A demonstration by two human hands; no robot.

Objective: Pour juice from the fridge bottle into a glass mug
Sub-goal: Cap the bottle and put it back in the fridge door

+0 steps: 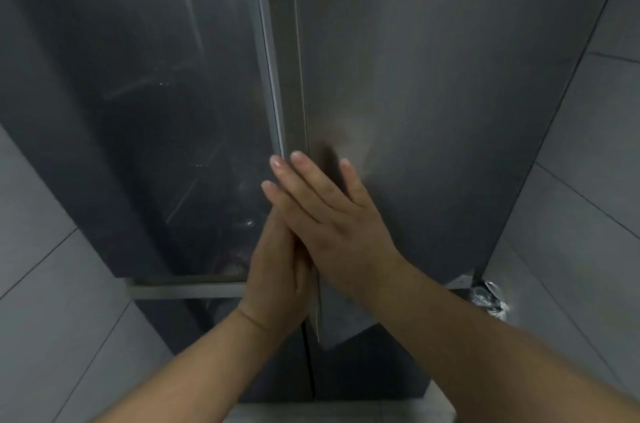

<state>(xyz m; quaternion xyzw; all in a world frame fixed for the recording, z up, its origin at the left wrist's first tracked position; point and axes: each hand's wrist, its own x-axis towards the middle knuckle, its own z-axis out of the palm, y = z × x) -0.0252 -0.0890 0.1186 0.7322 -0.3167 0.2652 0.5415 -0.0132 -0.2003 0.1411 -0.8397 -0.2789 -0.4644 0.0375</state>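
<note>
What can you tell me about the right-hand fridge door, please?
The right-hand fridge door is a tall, flat grey panel with a matte brushed-metal look and no handle in view. Its inner edge runs beside the darker, glossy left door. The right hand lies flat on it near that edge, fingers straight; the left hand touches the edge just below. Whether it is ajar cannot be told.

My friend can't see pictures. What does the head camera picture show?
Two bare hands meet at the seam between a fridge's dark glass left door and plain grey right door. The right hand lies flat over the left hand.
</note>
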